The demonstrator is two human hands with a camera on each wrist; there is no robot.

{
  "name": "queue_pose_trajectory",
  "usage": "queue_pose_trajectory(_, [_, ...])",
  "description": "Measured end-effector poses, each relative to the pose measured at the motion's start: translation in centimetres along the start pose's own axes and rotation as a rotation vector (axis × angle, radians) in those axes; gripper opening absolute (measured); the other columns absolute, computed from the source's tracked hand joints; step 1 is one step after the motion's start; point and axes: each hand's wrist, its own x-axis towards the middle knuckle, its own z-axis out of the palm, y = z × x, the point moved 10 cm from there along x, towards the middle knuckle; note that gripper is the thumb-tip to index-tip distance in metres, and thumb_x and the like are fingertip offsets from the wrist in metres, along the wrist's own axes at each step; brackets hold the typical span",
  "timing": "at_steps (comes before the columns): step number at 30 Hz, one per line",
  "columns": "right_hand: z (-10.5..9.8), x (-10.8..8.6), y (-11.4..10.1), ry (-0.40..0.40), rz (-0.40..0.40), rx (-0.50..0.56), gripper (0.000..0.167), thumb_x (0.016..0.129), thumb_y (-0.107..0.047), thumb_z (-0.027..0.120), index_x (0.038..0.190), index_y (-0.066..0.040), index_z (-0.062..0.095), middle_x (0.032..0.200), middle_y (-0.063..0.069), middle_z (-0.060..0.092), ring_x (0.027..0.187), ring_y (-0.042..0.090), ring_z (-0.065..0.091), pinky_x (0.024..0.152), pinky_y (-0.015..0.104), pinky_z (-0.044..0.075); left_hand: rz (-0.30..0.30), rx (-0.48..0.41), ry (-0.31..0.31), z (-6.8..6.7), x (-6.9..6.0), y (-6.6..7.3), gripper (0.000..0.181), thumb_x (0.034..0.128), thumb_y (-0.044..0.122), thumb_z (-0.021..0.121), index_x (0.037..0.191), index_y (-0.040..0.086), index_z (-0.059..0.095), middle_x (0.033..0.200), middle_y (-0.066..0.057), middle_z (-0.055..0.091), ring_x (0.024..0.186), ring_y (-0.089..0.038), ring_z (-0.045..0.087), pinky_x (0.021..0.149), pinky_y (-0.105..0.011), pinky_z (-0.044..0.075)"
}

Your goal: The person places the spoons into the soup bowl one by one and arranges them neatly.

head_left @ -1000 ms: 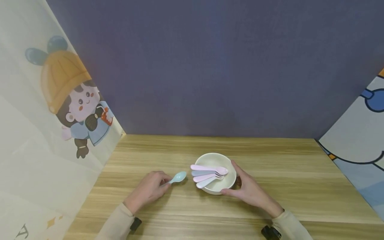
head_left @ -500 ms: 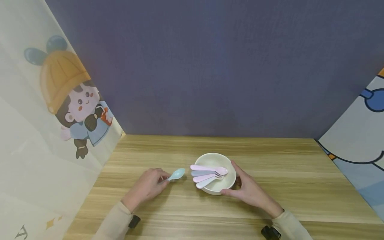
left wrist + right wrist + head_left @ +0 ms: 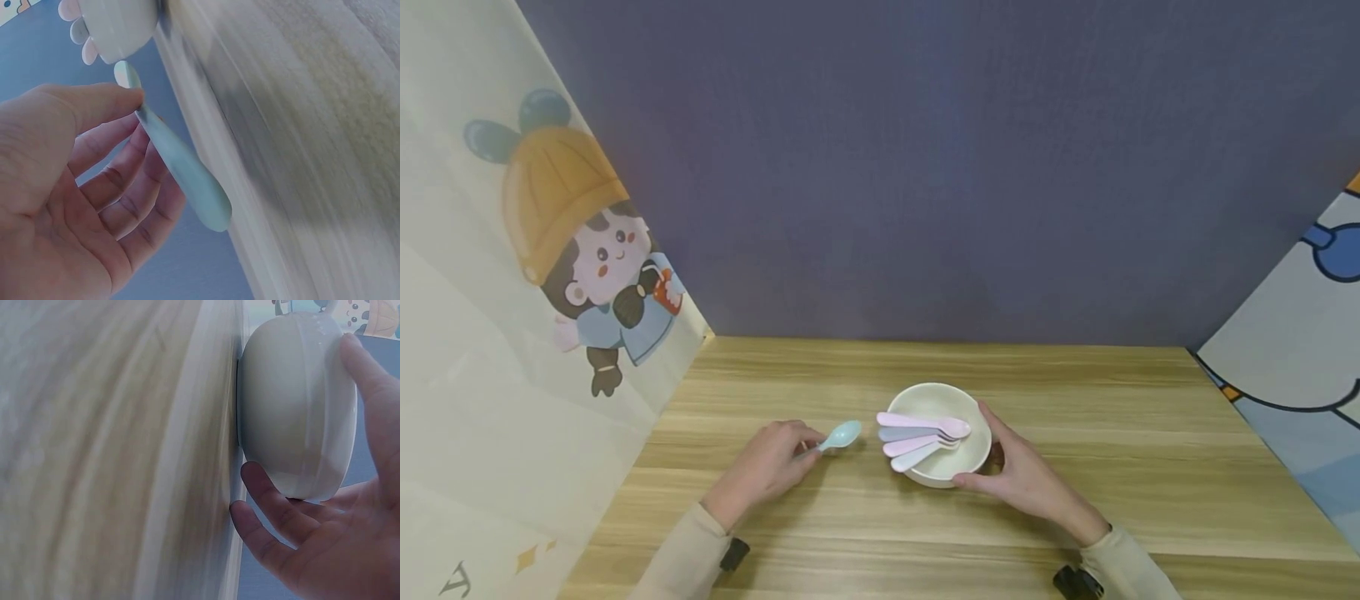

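Note:
My left hand pinches a mint-green spoon between thumb and fingers, its scoop pointing towards the bowl. In the left wrist view, the spoon's handle slants past the curled fingers, clear of the tabletop. A cream bowl stands on the table to the right. My right hand grips its right side, thumb at the near rim and a finger at the far rim. Inside lean a pink spoon, a grey-blue one, another pink one and a whitish one, handles over the left rim.
The wood-grain table ends at a dark blue panel behind. On the left rises a pale wall with a cartoon figure; a printed panel stands on the right.
My left hand and the mint-green spoon have shifted slightly left and up in the head view, then stayed nearly still. The bowl and my right hand have hardly moved.

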Motion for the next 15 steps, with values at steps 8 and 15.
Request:
queue_pose_trajectory(8, [-0.05, -0.05, -0.07, 0.003, 0.011, -0.013, 0.123, 0.081, -0.046, 0.093, 0.169, -0.002, 0.019, 0.147, 0.019, 0.061, 0.103, 0.013, 0.073, 0.090, 0.027, 0.059, 0.029, -0.005, 0.015, -0.15, 0.04, 0.37, 0.016, 0.0944, 0.008, 0.077, 0.109, 0.011, 0.083, 0.089, 0.003, 0.074, 0.073, -0.002, 0.060, 0.064, -0.018, 0.050])
queue_pose_trajectory(15, [-0.11, -0.07, -0.04, 0.007, 0.026, -0.047, 0.123, 0.081, -0.047, 0.093, 0.169, -0.003, 0.020, 0.139, 0.015, 0.065, 0.095, 0.008, 0.070, 0.085, 0.027, 0.057, 0.027, -0.008, 0.041, -0.31, 0.11, 0.45, 0.017, 0.0947, 0.008, 0.077, 0.111, 0.011, 0.082, 0.090, 0.002, 0.074, 0.073, -0.002, 0.059, 0.064, -0.018, 0.049])
